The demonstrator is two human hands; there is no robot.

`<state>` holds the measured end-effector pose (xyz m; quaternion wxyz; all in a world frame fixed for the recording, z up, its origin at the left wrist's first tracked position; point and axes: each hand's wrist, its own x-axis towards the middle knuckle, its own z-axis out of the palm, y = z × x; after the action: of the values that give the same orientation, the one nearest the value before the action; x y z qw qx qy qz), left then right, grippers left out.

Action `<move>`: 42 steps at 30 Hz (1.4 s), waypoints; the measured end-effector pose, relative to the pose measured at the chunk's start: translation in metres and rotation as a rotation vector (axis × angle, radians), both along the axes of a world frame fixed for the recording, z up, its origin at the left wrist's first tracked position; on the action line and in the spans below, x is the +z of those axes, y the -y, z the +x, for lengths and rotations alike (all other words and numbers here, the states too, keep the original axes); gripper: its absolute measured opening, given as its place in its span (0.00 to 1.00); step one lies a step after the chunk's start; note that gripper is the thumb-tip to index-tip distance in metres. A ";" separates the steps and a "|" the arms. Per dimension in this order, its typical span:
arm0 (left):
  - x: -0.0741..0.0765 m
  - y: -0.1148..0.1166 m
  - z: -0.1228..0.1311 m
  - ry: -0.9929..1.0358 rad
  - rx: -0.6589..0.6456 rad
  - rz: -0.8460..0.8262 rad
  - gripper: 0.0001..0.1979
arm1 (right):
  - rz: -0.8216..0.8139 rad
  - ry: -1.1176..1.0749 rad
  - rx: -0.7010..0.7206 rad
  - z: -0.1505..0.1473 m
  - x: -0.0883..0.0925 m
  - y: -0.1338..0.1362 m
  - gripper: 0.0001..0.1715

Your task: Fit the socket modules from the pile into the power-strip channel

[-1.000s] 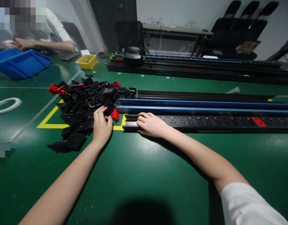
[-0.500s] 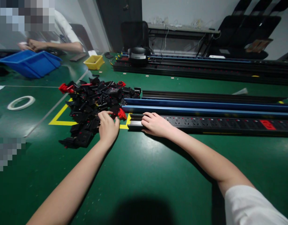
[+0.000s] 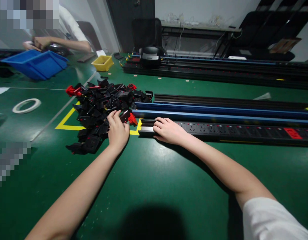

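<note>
A heap of black and red plastic parts [image 3: 103, 103] lies on the green table inside a yellow taped corner [image 3: 66, 121]. My left hand [image 3: 117, 130] is at the heap's right edge, fingers closed on a black plastic part [image 3: 124, 115]. My right hand [image 3: 167, 130] rests palm down on the left end of a long black power strip [image 3: 231, 131], its fingers curled over the top of the strip's left end. Two blue rails [image 3: 219, 111] and a black rail lie just behind the strip.
Another person sits at the far left, hands by a blue bin [image 3: 35, 63]. A yellow tray [image 3: 102, 62], a tape roll [image 3: 26, 105], a black headset [image 3: 149, 55] and more long strips [image 3: 219, 70] lie further back. Folded chairs stand against the wall.
My left hand has shifted slightly up into the heap and pinched a black part. My right hand has stayed on the strip's end. The view has drifted a little to the left.
</note>
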<state>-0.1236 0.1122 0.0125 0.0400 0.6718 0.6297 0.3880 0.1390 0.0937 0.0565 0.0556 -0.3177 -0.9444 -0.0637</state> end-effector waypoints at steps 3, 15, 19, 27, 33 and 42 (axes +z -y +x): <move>0.001 0.001 0.000 -0.037 -0.062 0.042 0.22 | -0.017 -0.019 0.005 0.001 0.000 0.000 0.14; -0.005 -0.002 0.001 -0.209 -0.232 -0.064 0.30 | -0.168 -0.270 -0.166 0.007 0.004 0.002 0.34; -0.007 -0.004 0.000 -0.213 -0.224 -0.094 0.26 | -0.155 -0.220 -0.165 0.007 0.002 0.002 0.36; -0.010 -0.009 -0.001 0.026 -0.235 -0.112 0.26 | -0.159 -0.207 -0.148 0.007 0.002 0.001 0.35; -0.010 -0.014 0.001 0.337 -0.248 -0.055 0.27 | -0.156 -0.198 -0.150 0.007 0.002 0.001 0.35; -0.009 -0.015 0.011 0.648 -0.359 -0.084 0.25 | -0.158 -0.201 -0.145 0.007 0.002 0.001 0.34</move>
<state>-0.1129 0.1271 0.0032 0.3320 0.6119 0.4716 0.5412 0.1459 0.0923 0.0585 0.1198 -0.3932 -0.9108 0.0392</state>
